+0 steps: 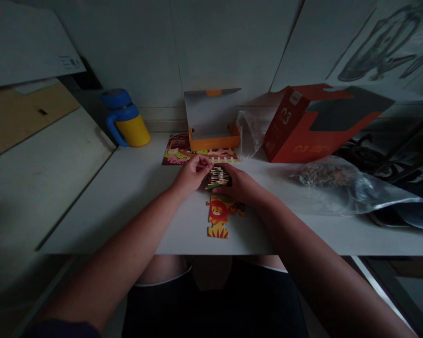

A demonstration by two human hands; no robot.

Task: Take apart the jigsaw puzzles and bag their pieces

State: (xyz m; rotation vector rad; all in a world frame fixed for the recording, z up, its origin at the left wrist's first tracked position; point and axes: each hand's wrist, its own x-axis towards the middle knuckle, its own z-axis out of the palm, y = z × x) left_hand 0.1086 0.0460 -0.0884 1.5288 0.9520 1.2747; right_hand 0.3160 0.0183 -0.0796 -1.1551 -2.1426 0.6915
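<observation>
A stack of jigsaw pieces [218,176] stands on edge in my right hand [238,183], whose thumb and fingers close around its sides. At the stack's left top corner is my left hand [194,171], its fingers curled and the tips pinched together; whatever they may pinch is too small to make out. Just below, on the white table, lie joined puzzle pieces [217,218] with a lion's face on an orange ground. Part of them is covered by my right hand.
Behind my hands an opened orange box [215,143] stands on a colourful picture sheet [174,152]. A clear plastic bag [248,136] is beside it. To the right are a red box [303,126] and a filled plastic bag [327,176]; a blue-yellow jug [132,124] stands left.
</observation>
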